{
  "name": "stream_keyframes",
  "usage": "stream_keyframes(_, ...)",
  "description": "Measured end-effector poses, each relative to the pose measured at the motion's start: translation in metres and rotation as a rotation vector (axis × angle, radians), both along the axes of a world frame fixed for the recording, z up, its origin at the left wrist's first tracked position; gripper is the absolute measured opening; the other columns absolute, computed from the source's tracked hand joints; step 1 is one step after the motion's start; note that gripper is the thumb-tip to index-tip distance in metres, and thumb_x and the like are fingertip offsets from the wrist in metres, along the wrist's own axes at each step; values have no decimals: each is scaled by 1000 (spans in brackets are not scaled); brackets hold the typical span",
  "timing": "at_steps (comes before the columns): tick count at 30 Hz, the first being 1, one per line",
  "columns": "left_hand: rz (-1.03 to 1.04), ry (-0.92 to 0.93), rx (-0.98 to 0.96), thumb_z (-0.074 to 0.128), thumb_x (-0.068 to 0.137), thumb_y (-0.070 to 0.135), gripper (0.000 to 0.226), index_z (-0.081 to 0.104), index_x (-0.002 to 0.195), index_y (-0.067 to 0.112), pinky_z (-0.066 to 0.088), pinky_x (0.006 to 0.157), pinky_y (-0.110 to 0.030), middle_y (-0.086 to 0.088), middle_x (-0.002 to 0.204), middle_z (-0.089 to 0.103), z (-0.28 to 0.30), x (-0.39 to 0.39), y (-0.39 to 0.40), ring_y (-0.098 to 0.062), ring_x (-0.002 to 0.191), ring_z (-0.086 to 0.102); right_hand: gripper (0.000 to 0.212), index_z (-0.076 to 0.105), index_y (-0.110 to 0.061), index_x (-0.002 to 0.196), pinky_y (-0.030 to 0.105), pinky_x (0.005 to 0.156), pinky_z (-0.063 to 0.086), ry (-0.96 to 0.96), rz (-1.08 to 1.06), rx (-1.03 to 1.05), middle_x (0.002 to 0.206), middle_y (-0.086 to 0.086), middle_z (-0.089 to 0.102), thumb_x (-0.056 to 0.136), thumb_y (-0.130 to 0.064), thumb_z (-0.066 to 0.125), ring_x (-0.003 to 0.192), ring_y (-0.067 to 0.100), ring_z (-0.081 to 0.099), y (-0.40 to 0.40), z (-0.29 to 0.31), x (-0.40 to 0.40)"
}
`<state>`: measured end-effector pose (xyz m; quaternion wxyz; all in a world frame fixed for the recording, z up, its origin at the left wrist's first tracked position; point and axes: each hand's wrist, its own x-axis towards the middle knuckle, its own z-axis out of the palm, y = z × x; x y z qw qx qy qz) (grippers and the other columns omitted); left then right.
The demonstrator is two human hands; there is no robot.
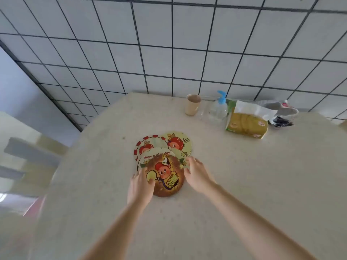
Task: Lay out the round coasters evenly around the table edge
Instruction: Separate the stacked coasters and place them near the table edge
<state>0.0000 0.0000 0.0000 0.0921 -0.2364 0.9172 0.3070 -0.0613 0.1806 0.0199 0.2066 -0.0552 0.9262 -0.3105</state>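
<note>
Several round cartoon coasters lie overlapped in a loose pile near the middle of the beige table (pixel 225 184). The brown coaster (pixel 169 177) is on top and nearest me. Under it are a cream "Have a nice day" coaster (pixel 150 155), a red-rimmed coaster (pixel 148 144) and a yellow coaster (pixel 180 142). My left hand (pixel 140 186) rests on the brown coaster's left edge, fingers spread over it. My right hand (pixel 195 174) touches its right edge with relaxed fingers.
At the table's far side stand a beige cup (pixel 192 105), a clear pump bottle with a blue top (pixel 218 109), a yellow tissue pack (pixel 247 122) and some dark wrappers (pixel 280 121). A tiled wall rises behind. The table's left edge drops to the floor.
</note>
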Motion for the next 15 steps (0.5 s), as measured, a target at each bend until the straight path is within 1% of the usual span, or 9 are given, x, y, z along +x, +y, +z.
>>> stream_keyframes(2,71,18,28,54,91,20,50,43,140,14,48,93,-39,-6,133,59,-3,-5,1,-24,122,53,46,38,-8,141,33,99,47,-62,-44,-43,136,10,52,98,-19,46,119,22,55,-5,-8,-9)
stream_keyframes(3,94,23,53,55,91,19,49,45,138,15,49,93,-39,-5,130,60,-7,-5,1,-25,119,55,45,38,-8,141,30,94,50,-89,-62,-63,136,10,53,98,-18,47,113,20,58,-7,-12,-12)
stream_keyframes(4,115,22,90,55,90,18,47,48,136,16,49,91,-37,-4,127,62,-10,-5,2,-25,116,57,44,39,-8,140,25,84,51,-116,-73,-70,134,9,54,98,-17,46,103,16,59,-9,-16,-16)
stream_keyframes(6,172,33,161,56,87,13,42,55,128,15,48,88,-32,-4,120,63,-15,-2,2,-26,112,59,43,40,-8,140,13,65,42,-156,-108,-84,129,8,57,97,-15,46,83,7,54,-13,-24,-19)
stream_keyframes(7,207,33,179,56,86,10,39,57,125,14,47,87,-31,-5,116,64,-17,-1,1,-26,110,60,43,41,-7,139,12,65,40,-170,-129,-95,129,9,56,97,-14,46,84,8,52,-14,-27,-20)
stream_keyframes(9,326,18,243,57,85,9,36,58,122,13,50,88,-35,-8,114,66,-17,-1,0,-28,108,61,43,44,-6,138,18,77,40,-177,-169,-110,132,11,56,96,-12,47,98,15,55,-16,-31,-21)
stream_keyframes(11,512,-2,346,56,86,8,40,56,127,13,49,90,-36,-7,122,65,-15,-3,0,-27,111,59,42,48,-6,136,23,83,41,-188,-215,-121,133,11,56,94,-12,48,113,22,56,-18,-33,-23)
stream_keyframes(12,572,-4,375,56,86,7,43,55,129,13,48,91,-36,-7,126,63,-14,-4,1,-27,113,58,41,50,-6,135,24,85,41,-197,-242,-127,133,12,56,94,-12,49,117,24,56,-18,-33,-24)
stream_keyframes(15,606,5,401,57,86,4,44,55,129,11,45,94,-36,-8,128,62,-12,-4,3,-27,115,57,39,57,-6,131,24,86,39,-235,-319,-157,133,11,58,93,-14,51,118,24,55,-18,-32,-27)
